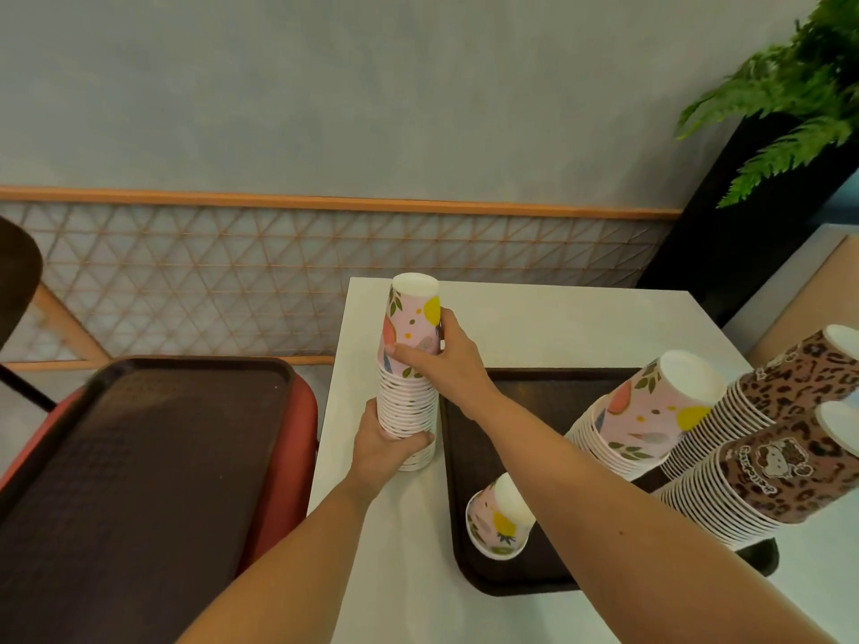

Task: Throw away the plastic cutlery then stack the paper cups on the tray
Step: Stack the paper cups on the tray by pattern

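A tall stack of upside-down pink floral paper cups (409, 402) stands on the white table just left of the dark brown tray (511, 578). My left hand (386, 446) grips the stack near its base. My right hand (441, 360) holds the top cup of that stack. On the tray stand another pink floral stack (646, 411), a single upturned floral cup (499, 518) and two leopard-print cup stacks (790, 378), (767, 476). No plastic cutlery is in view.
A second brown tray (139, 457) rests on a red chair (297, 434) to the left of the white table (581, 318). A black planter with a green fern (790, 86) stands at the back right. A lattice wall panel runs behind.
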`<state>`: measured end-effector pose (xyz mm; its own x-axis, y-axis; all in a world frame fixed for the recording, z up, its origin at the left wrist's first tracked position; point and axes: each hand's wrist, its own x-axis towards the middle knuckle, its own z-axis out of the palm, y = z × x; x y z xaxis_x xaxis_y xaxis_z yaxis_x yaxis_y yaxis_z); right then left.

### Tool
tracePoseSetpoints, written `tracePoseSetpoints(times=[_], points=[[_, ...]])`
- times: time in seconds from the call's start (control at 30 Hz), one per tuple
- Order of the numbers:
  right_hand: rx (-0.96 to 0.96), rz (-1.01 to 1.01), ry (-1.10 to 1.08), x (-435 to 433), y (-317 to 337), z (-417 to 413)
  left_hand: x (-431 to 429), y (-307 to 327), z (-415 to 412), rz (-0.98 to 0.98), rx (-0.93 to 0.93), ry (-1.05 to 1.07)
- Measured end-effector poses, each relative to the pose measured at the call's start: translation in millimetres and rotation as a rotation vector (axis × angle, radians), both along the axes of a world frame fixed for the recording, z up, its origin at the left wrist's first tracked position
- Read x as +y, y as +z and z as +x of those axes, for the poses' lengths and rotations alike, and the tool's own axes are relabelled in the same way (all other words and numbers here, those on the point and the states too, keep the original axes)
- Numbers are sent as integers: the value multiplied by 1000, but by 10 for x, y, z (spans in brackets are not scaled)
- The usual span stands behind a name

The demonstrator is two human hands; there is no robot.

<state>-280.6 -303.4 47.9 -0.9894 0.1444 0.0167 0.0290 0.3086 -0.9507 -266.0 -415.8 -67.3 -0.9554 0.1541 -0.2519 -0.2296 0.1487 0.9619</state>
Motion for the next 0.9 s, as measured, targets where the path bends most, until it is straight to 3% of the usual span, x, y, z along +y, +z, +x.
tracePoseSetpoints(times=[0.5,0.9], points=[[-24,60,33,-169,136,484,-229,182,707,61,-56,1],[-137,80,261,39,398,1150,-144,363,1475,0,-39,64]])
